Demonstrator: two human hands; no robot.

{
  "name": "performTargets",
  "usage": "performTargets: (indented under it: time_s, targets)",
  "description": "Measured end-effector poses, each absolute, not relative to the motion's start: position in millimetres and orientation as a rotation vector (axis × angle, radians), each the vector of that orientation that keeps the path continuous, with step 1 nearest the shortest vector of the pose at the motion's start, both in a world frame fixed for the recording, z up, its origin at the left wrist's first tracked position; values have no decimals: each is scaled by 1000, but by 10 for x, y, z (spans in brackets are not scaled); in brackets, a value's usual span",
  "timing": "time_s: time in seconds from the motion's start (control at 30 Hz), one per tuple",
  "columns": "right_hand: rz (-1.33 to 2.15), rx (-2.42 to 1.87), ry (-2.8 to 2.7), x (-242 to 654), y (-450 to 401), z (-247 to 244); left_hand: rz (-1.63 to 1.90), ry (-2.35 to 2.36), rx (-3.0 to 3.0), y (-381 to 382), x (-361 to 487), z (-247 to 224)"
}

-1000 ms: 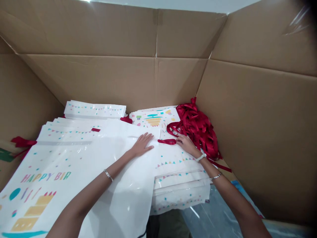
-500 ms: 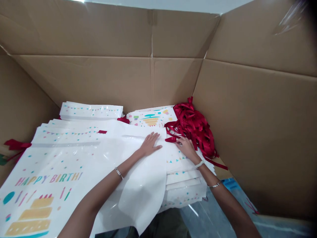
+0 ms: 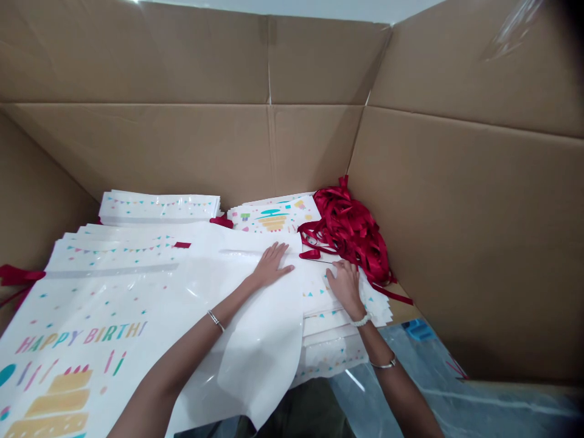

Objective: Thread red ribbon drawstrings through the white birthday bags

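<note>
My left hand [image 3: 274, 265] lies flat with fingers spread on a large white plastic bag [image 3: 255, 328], pressing its blank side. My right hand [image 3: 347, 285] is over the printed bags [image 3: 314, 298] stacked at the right, fingers curled and thumb held apart. A thin dark rod [image 3: 322, 261] runs from its fingertips leftward to the edge of the white bag; the end inside the hand is hidden. Just above the rod lies a red ribbon loop [image 3: 310, 254]. A tangled heap of red ribbon [image 3: 353, 228] sits behind my right hand.
Tall cardboard walls [image 3: 182, 146] enclose the back and sides. Birthday-printed bags [image 3: 91, 304] are fanned at the left, with a red bow [image 3: 20, 275] at their edge. Folded bags [image 3: 159, 207] lie along the back. Clear plastic sheeting [image 3: 401, 359] covers the surface at the right.
My right hand has drawn slightly back from the ribbon loop and its thumb has come away from the fingers; more of the rod shows. My left hand stays flat on the bag.
</note>
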State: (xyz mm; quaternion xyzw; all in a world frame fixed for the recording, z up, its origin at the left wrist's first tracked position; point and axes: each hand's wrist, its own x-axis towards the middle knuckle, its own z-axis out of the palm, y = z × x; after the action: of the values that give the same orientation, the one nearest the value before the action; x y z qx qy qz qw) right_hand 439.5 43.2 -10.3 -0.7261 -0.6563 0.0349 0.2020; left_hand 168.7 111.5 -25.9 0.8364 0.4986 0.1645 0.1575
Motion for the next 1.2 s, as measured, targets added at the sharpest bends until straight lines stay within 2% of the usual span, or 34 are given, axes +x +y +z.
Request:
performTargets:
  time_s: [0.3,0.57,0.67,0.77,0.87,0.93,1.1,1.2]
  targets:
    - [270,-1949,-1771,4287,673,-280,469,1427,2364,1146,1823,-286]
    - [434,-1917,-1721,4233,901,-285,501,1336,2361,1232,2404,-341]
    - [377,-1920,-1726,4213,919,-284,552,1332,2320,1289,2624,-359]
    - [242,-1954,-1745,4190,843,-275,772,1327,2169,1349,2593,-303]
    - [85,-1989,-1812,4177,730,-244,1022,1367,1994,1383,2127,-145]
    - [15,-2003,-1874,4189,676,-215,1068,1536,1943,1376,1583,-25]
    - [-29,-2083,-1960,4279,648,-161,768,2114,1947,1237,138,69]
    - [-35,-2089,-1984,4316,651,-156,527,2131,2005,1159,-268,0]
